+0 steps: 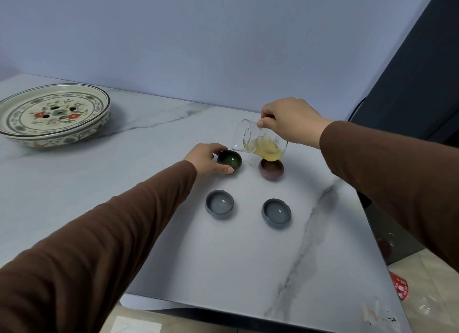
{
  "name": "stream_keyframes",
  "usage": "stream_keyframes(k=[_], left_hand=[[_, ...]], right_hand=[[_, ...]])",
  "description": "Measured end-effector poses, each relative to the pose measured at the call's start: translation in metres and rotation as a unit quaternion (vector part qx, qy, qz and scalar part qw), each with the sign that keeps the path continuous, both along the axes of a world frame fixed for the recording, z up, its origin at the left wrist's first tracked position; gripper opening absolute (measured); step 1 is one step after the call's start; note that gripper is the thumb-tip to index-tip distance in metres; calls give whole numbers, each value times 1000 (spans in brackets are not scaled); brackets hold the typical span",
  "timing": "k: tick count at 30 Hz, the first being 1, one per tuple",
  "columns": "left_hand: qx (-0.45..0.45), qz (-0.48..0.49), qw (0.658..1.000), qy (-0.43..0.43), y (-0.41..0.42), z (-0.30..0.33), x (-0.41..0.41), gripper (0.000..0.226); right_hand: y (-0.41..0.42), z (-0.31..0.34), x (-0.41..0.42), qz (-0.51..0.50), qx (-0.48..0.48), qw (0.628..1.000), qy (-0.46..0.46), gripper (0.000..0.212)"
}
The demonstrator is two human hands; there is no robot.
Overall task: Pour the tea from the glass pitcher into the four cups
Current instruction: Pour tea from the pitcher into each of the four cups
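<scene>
The right hand (291, 120) holds the clear glass pitcher (259, 141) in a closed grip at its upper rim, fingers wrapped on the glass. The pitcher is tilted steeply to the left, and its spout hangs just above the rim of the dark green glazed cup (229, 160). Yellow tea (267, 150) pools in the lower side of the pitcher; roughly a third of the vessel appears filled. No stream is clearly visible at the spout.

The left hand (206, 159) steadies the green cup, thumb and fingers closed against its left wall. The cup rests on the white marble-patterned desk (248, 258).

The four cups form a square. The brownish-purple glazed cup (271, 170) sits to the right of the green one, partly under the pitcher body. The left grey-blue cup (219, 203) and the right grey-blue cup (276, 213) sit nearer the person.

Progress judgement: the pour into the green cup is the step in hand. Both grey-blue cups look empty. The contents of the brownish-purple cup cannot be determined. At least two cups remain to be filled.

A floral ceramic tray (53, 114) stands well apart at the far left.
</scene>
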State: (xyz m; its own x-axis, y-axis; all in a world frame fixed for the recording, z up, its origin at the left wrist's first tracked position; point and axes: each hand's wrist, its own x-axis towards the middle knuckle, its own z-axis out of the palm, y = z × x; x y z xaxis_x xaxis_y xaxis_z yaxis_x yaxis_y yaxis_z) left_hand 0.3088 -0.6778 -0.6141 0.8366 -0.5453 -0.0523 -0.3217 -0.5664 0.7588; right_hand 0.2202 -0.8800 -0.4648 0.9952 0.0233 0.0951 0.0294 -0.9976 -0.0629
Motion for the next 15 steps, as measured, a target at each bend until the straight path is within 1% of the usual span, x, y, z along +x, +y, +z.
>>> stream_keyframes(k=[7, 15], left_hand=[[-12, 3, 1000, -1, 0, -2, 0, 60], [-18, 6, 1000, 3, 1, -3, -1, 63]], right_hand=[[1, 0, -1, 7, 14, 1000, 0, 25], [2, -5, 2, 4, 13, 1000, -22, 28]])
